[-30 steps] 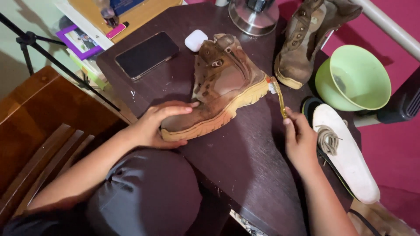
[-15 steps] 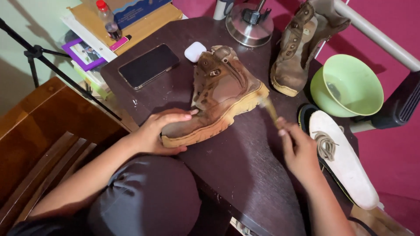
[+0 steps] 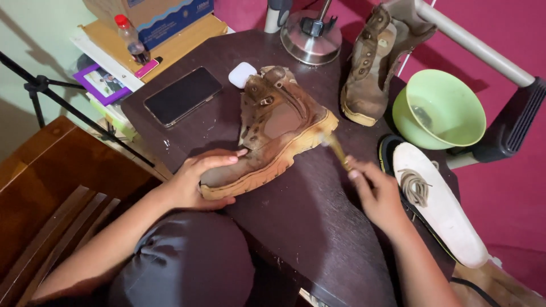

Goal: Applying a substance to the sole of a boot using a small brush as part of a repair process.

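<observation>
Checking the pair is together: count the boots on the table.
2. One brown boot lies on its side mid-table, its toe held by the left hand while the right hand works a brush at its sole. The other boot stands at the table's far edge.

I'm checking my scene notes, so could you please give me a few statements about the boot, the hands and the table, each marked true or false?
1. The left hand holds the toe of the brown boot lying on the dark table. True.
2. The right hand is empty. False: it holds a small brush at the boot's sole.
3. A black phone lies on the table. True.
4. The green bowl is upside down. False: it sits open side up.
5. Laces lie on a white insole. True.
</observation>
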